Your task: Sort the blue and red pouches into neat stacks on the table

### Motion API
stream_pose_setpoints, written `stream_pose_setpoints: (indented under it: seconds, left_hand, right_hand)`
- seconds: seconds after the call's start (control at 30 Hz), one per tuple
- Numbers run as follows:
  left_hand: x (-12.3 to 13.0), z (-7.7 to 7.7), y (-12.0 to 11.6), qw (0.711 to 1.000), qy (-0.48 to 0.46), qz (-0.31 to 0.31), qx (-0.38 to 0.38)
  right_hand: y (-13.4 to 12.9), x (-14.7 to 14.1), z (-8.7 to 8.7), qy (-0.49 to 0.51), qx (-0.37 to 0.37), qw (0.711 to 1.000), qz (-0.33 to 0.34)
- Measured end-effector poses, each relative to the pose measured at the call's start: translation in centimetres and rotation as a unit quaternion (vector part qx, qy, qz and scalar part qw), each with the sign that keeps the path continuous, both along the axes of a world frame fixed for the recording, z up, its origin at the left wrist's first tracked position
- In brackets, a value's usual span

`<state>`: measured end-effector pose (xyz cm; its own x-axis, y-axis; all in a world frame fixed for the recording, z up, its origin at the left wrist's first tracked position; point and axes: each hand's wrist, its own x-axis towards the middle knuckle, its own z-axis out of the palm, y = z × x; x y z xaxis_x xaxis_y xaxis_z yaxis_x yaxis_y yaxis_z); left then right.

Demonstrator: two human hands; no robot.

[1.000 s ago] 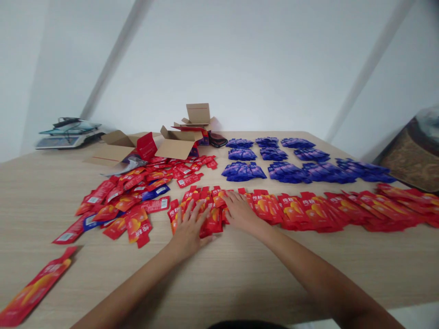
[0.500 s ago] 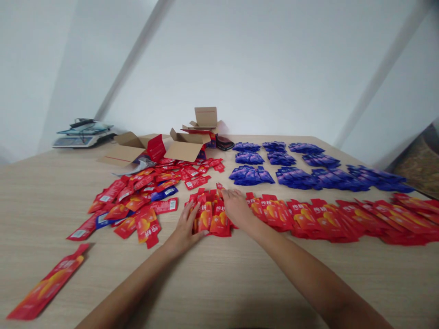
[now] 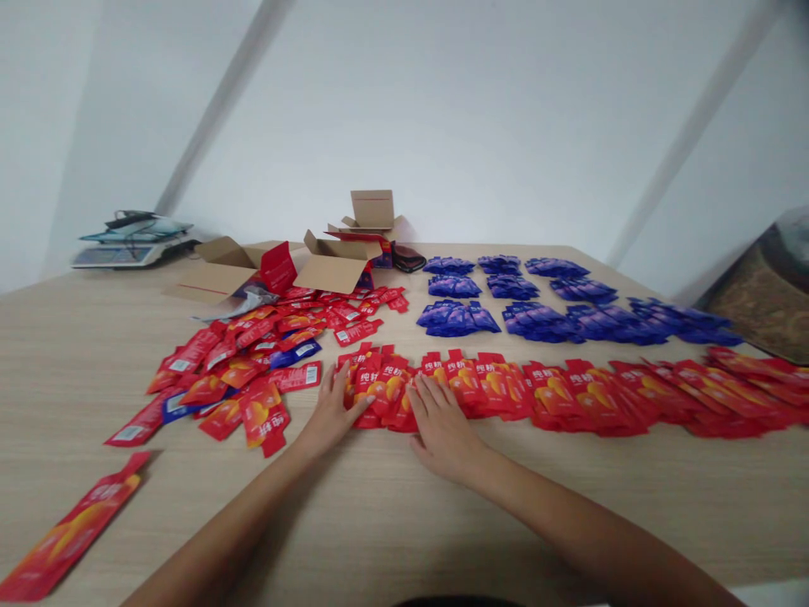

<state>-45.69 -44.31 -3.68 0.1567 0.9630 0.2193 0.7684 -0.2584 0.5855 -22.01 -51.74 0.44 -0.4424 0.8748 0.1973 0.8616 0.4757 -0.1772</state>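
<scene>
A group of red sachets (image 3: 390, 389) with orange fruit prints lies overlapped at the left end of a long row. My left hand (image 3: 332, 417) rests at this group's left side, fingers apart, thumb touching the lower edge of a sachet. On the group's right side lies my right hand (image 3: 442, 430), its fingers stretched out flat over the sachets. More red sachets (image 3: 585, 396) fan out in the row to the right. Left of my hands is a loose heap of red sachets (image 3: 259, 413), mostly red with a few blue ones among them.
Behind the row, blue sachets (image 3: 458, 318) lie in several small piles. Open cardboard boxes (image 3: 338, 274) stand at the back left, near a scale (image 3: 130, 253) with things on top. A single red sachet (image 3: 76, 531) lies at the front left of the wooden table (image 3: 354, 523).
My right hand has drawn back from the sachets' top edge and now lies flat lower down. The sachets between my hands are spread more evenly. The view has shifted slightly.
</scene>
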Motion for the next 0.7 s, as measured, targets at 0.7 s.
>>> stream_pose_setpoints:
  seconds: [0.7]
  left_hand:
    - [-1.4,0.2,1.7,0.994,-0.112,0.018,-0.009]
  right_hand:
    - [2.1,-4.5,-2.3,0.006,-0.101,0.995,-0.026]
